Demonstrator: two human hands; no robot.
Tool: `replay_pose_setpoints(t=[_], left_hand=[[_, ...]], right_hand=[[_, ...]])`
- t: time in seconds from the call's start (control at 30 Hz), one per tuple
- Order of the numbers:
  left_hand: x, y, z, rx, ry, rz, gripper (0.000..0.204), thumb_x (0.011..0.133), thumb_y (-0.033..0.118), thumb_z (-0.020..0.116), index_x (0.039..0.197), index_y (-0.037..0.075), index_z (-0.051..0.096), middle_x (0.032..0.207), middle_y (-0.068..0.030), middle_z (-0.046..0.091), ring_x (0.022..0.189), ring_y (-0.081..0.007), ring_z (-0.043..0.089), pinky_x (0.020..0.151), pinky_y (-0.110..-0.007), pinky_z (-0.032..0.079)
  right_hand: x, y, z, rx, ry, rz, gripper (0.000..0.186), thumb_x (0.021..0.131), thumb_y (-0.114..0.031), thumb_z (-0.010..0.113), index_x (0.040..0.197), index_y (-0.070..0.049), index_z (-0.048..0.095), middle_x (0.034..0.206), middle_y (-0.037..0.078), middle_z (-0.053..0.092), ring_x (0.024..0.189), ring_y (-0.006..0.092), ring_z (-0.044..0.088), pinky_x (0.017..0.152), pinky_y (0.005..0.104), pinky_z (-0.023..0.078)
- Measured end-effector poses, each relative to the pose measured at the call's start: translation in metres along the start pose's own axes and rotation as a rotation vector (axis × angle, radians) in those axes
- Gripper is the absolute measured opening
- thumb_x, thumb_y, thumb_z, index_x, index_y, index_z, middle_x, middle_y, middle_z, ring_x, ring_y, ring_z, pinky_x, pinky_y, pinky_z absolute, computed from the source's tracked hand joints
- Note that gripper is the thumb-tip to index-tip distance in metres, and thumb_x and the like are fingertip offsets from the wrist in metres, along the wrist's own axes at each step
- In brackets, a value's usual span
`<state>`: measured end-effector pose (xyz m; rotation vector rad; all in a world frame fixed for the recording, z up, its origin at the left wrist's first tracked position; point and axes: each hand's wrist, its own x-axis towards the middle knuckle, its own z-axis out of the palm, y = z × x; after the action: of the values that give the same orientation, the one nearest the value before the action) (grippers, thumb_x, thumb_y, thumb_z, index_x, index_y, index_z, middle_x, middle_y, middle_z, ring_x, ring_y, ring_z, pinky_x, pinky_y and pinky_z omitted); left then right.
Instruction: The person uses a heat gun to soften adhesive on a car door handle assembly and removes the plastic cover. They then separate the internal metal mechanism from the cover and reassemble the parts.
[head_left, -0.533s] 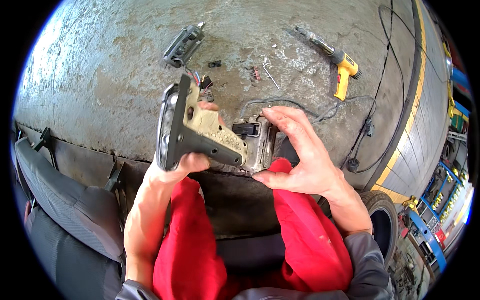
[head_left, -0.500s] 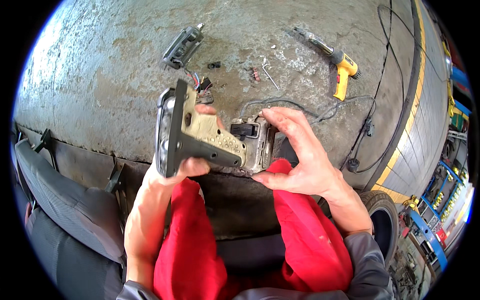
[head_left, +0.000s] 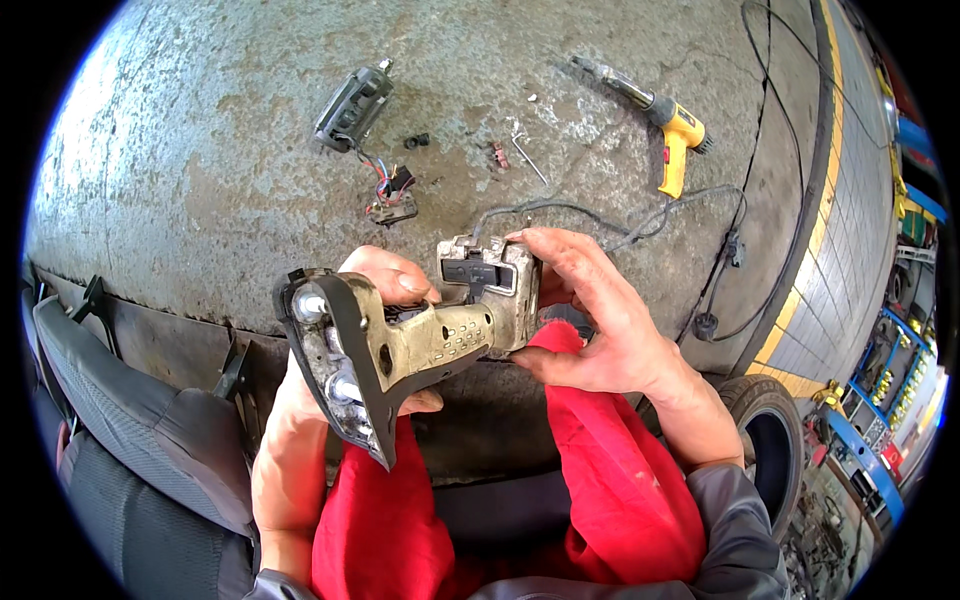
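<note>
My left hand (head_left: 390, 275) and my right hand (head_left: 590, 310) are closed on a dirty beige and black power tool body (head_left: 440, 340). The left fingers wrap behind its wide end, which has silvery metal fittings; the right fingers and thumb grip the boxy end, which has a black insert. Beyond the hands, on the concrete ledge (head_left: 220, 200), lie a dark housing (head_left: 352, 108), a wired switch part (head_left: 392, 208), a small black piece (head_left: 416, 140), small reddish parts (head_left: 500, 155) and a bent silver key (head_left: 530, 160).
A yellow heat gun (head_left: 680, 135) lies at back right, with cords (head_left: 705, 325) running beside it. Grey seats (head_left: 155, 440) stand at left and a tyre (head_left: 760, 430) at right. Beyond a yellow line (head_left: 785, 350) is blue shelving (head_left: 890, 370). My red-clad legs are below.
The tool body has swung downward at its wide end and turned, showing the metal fittings. My left hand turned with it, its upper fingers now lower. My right hand keeps its grip.
</note>
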<state>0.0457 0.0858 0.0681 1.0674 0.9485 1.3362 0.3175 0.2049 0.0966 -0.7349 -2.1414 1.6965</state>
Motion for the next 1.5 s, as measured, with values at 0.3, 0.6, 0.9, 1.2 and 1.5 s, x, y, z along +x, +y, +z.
replay_pose_setpoints(t=[0.3,0.6,0.9,1.2,1.5], left_hand=[[-0.002,0.017,0.001,0.06,-0.013,-0.055,0.095,0.061,0.017,0.106,0.145,0.008,0.062,0.126,-0.015,0.063,0.116,-0.0279,0.065,0.097,-0.042,0.056],[-0.003,0.025,0.004,0.063,0.0,-0.109,0.098,0.059,0.015,0.107,0.146,0.008,0.064,0.122,-0.0118,0.064,0.112,-0.0264,0.064,0.094,-0.039,0.055],[-0.007,0.018,0.002,0.014,0.028,-0.121,0.09,0.058,0.015,0.108,0.138,0.005,0.069,0.124,-0.0119,0.063,0.112,-0.0249,0.064,0.094,-0.038,0.055],[-0.007,0.033,0.01,-0.512,0.222,-0.417,0.069,0.077,0.027,0.097,0.131,0.002,0.063,0.133,-0.0186,0.059,0.125,-0.0328,0.066,0.093,-0.045,0.063],[-0.008,0.016,0.012,-0.361,0.257,-0.198,0.07,0.09,0.025,0.088,0.149,0.007,0.055,0.118,-0.0217,0.058,0.097,-0.0271,0.072,0.071,-0.031,0.069]], right_hand=[[-0.005,0.005,0.003,0.176,0.015,0.027,0.106,0.073,0.006,0.086,0.166,-0.007,0.037,0.159,0.018,0.046,0.14,0.0318,0.053,0.095,0.0373,0.059],[-0.003,0.002,-0.002,0.134,-0.022,0.016,0.104,0.075,0.003,0.083,0.167,-0.004,0.035,0.162,0.019,0.044,0.145,0.0337,0.047,0.103,0.0391,0.053],[-0.001,0.002,-0.004,0.088,-0.023,-0.025,0.106,0.074,0.002,0.083,0.168,-0.005,0.034,0.161,0.019,0.043,0.143,0.0344,0.049,0.104,0.0395,0.052],[-0.006,0.005,0.002,0.258,-0.006,0.06,0.109,0.073,0.01,0.076,0.17,-0.002,0.027,0.163,0.018,0.039,0.141,0.0264,0.05,0.108,0.0388,0.05],[-0.007,0.015,0.009,0.431,0.048,-0.047,0.112,0.076,0.009,0.078,0.173,-0.01,0.024,0.168,0.02,0.037,0.139,0.0276,0.05,0.102,0.0375,0.049]])
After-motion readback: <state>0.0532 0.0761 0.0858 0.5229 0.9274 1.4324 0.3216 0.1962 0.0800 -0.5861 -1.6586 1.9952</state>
